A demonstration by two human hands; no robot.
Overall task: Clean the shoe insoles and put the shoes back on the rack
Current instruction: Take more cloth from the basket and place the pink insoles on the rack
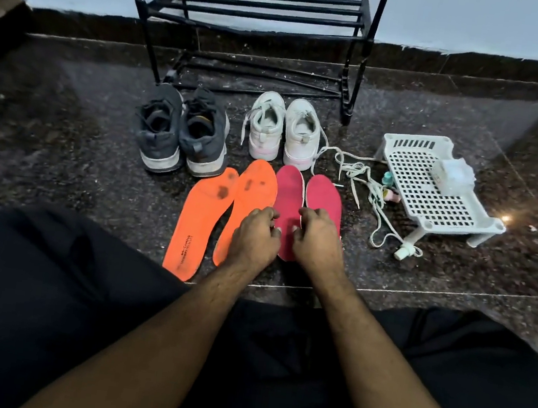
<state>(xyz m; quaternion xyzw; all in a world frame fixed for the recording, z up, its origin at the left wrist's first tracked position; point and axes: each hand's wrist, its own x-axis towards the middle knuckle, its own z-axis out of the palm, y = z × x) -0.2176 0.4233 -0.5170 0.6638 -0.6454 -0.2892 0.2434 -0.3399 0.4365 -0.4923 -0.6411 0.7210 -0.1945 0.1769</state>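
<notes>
We are sitting before the empty rack (252, 6) at upper centre; both pairs of shoes (181, 130) are waiting on the floor. Four insoles (202, 215) are lying out — the orange ones stained, cleaning not begun. Our left hand (254, 236) and right hand (317, 241) are resting on them, fingers (271, 216) curled — pinching anything, we cannot tell.

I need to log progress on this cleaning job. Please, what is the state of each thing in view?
Black metal shoe rack: upright, shelves hold no shoes.
Dark grey sneakers: on floor, insoles out.
White sneakers: on floor, unlaced.
Orange foam insoles: flat, dark stains showing.
Pink foam insoles: flat, side by side.
White shoelaces: loose, tangled.
White plastic basket: upside down.
Left hand: fingers curled, on insoles.
Right hand: fingers curled, on pink insoles.
</notes>
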